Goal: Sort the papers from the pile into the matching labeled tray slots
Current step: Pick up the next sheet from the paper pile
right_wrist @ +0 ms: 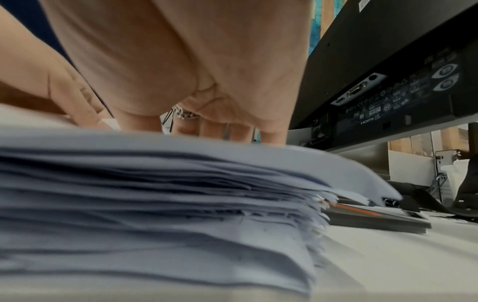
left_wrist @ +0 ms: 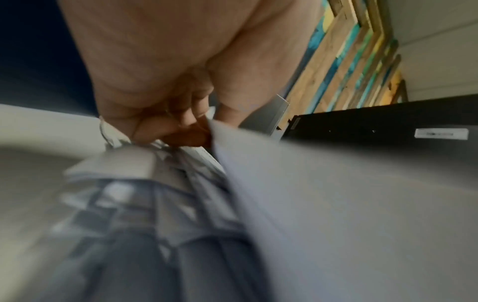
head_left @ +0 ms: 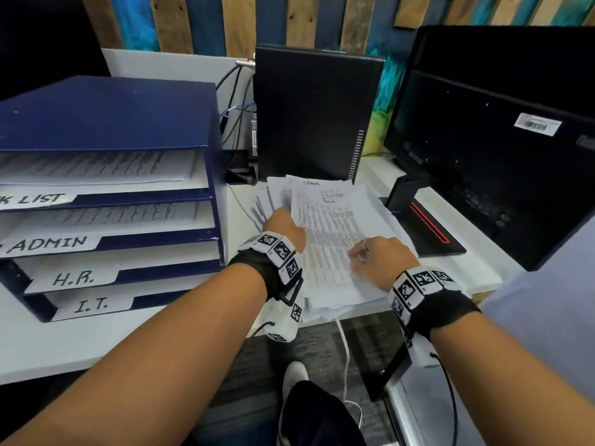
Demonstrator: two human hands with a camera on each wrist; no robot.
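Note:
A thick pile of printed papers (head_left: pixel 331 278) lies on the white desk, seen edge-on in the right wrist view (right_wrist: pixel 155 204). My left hand (head_left: pixel 286 225) is at the pile's left edge, its fingers (left_wrist: pixel 160 128) curled under the lifted top sheet (left_wrist: pixel 336 204) and gripping it. My right hand (head_left: pixel 360 255) rests on that sheet's lower right part, its fingers (right_wrist: pixel 217 128) lying down on the paper. The blue stacked tray (head_left: pixel 212 175) stands at the left, with slots labelled LIST (head_left: pixel 38 199), ADMIN (head_left: pixel 48 244), H.R. (head_left: pixel 74 278) and I.T. (head_left: pixel 91 305). Papers lie in the upper two slots.
A black computer case (head_left: pixel 315 114) stands behind the pile, with cables (head_left: pixel 235 101) beside it. A black monitor (head_left: pixel 502 130) and its stand base (head_left: pixel 425 226) are close on the right. The desk's front edge (head_left: pixel 96 365) is near my forearms.

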